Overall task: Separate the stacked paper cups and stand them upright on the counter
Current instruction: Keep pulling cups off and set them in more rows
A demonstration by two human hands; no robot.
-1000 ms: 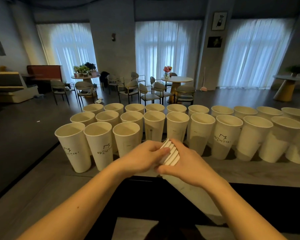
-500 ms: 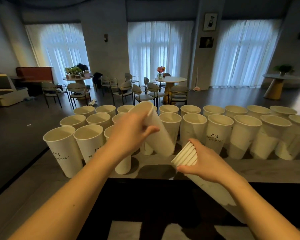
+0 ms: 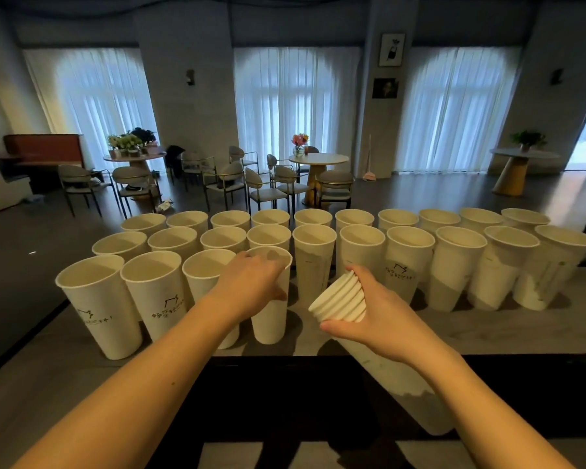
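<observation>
My left hand (image 3: 251,286) grips a single white paper cup (image 3: 271,316) near its rim. The cup stands upright on the grey counter (image 3: 487,330), fourth in the front row. My right hand (image 3: 376,313) holds a stack of nested white cups (image 3: 339,302) by its rim end, tilted with the rims pointing up and left. The stack's lower end (image 3: 413,401) slants down toward me under my forearm. Several separated cups (image 3: 406,262) stand upright in three rows behind.
The front row has three cups (image 3: 99,302) left of the gripped one. Bare counter lies in front of the right-hand cups. The counter's near edge (image 3: 521,354) drops to a dark area. Café tables and chairs (image 3: 268,184) stand beyond.
My left hand pulled one cup off the stack, swung it up and left, then brought it upright onto the counter in the front row. My right hand kept the stack.
</observation>
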